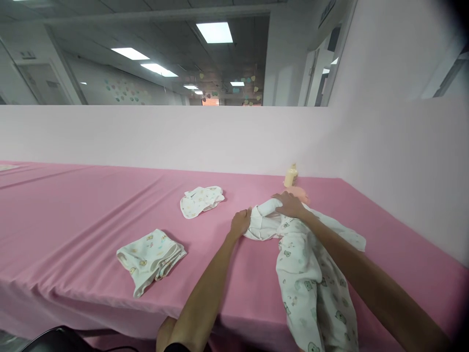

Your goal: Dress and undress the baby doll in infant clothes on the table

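Observation:
A white baby garment [298,274] printed with small bears lies at the right of the table, its lower part hanging over the front edge. My left hand [241,222] is closed on the left end of its plain white part. My right hand [289,204] curls over the upper part near a folded white band; its fingertips are partly hidden in the cloth. A long white piece [348,234] spreads out beyond my right forearm. Just behind my right hand is a rounded peach-coloured thing [299,193], mostly covered, whose kind I cannot make out.
A pink cloth [91,205] covers the table. A folded printed cloth [150,256] lies front left, a smaller white printed cloth [201,200] farther back. A pale yellow bottle [291,176] stands by the back wall [164,139]. Another wall [414,171] borders the right side.

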The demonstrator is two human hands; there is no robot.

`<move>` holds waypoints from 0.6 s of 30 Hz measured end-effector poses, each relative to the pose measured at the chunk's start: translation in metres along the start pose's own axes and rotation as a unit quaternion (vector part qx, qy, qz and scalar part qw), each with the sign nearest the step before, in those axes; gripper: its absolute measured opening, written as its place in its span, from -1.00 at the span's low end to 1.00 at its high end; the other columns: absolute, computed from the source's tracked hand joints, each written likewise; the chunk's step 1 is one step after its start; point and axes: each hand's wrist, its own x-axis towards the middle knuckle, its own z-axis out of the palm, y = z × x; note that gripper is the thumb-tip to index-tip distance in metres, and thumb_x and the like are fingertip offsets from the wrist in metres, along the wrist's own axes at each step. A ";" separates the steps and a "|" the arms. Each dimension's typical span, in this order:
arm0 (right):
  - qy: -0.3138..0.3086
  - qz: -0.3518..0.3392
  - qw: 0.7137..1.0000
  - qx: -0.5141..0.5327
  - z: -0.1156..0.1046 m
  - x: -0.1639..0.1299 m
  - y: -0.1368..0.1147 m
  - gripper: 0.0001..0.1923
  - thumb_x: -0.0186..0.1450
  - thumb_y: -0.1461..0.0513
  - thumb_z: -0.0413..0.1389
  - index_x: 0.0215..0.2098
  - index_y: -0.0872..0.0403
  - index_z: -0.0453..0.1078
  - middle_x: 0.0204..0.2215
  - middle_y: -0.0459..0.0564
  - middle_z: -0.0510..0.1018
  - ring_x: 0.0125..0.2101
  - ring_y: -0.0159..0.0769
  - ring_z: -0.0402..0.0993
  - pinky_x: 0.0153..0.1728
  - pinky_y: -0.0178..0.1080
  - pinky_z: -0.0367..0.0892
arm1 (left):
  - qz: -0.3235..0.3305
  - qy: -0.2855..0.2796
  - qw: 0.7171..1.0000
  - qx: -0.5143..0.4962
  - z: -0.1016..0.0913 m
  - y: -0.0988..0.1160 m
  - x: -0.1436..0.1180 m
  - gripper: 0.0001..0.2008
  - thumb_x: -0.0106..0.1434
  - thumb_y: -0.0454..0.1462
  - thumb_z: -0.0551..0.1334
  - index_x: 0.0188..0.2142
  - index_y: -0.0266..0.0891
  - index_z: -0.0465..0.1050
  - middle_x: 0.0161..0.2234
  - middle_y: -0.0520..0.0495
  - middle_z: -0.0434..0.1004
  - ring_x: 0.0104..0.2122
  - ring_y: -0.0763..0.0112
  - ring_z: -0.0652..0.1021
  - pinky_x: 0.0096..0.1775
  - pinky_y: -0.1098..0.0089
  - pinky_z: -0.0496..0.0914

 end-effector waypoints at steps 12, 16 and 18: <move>-0.014 -0.206 0.977 -0.061 0.011 0.010 -0.063 -0.54 0.26 0.25 0.04 0.14 -0.02 0.29 -0.04 0.10 0.42 -0.06 -0.10 0.35 -0.05 -0.12 0.14 | -0.021 0.096 0.986 -0.132 0.000 -0.005 0.007 -0.43 0.34 0.16 -0.21 -0.45 -0.22 0.22 -0.53 0.02 0.34 -0.50 0.48 0.37 -0.43 0.47 0.29; -0.003 -0.208 0.976 -0.069 0.015 0.011 -0.064 -0.61 0.28 0.16 0.07 0.08 -0.06 0.35 -0.10 0.10 0.43 -0.09 -0.08 0.34 -0.06 -0.10 0.12 | -0.015 0.094 0.993 -0.063 -0.003 -0.005 0.004 -0.39 0.38 0.10 -0.27 -0.37 -0.24 0.35 -0.43 -0.07 0.48 -0.41 0.41 0.46 -0.35 0.43 0.33; 0.004 -0.207 0.976 -0.072 0.015 0.010 -0.063 -0.65 0.28 0.16 0.09 0.04 -0.05 0.39 -0.14 0.10 0.44 -0.11 -0.09 0.35 -0.07 -0.11 0.10 | -0.012 0.083 0.996 -0.003 -0.007 -0.006 0.003 -0.41 0.38 0.07 -0.21 -0.42 -0.24 0.38 -0.44 -0.10 0.50 -0.39 0.37 0.47 -0.31 0.40 0.32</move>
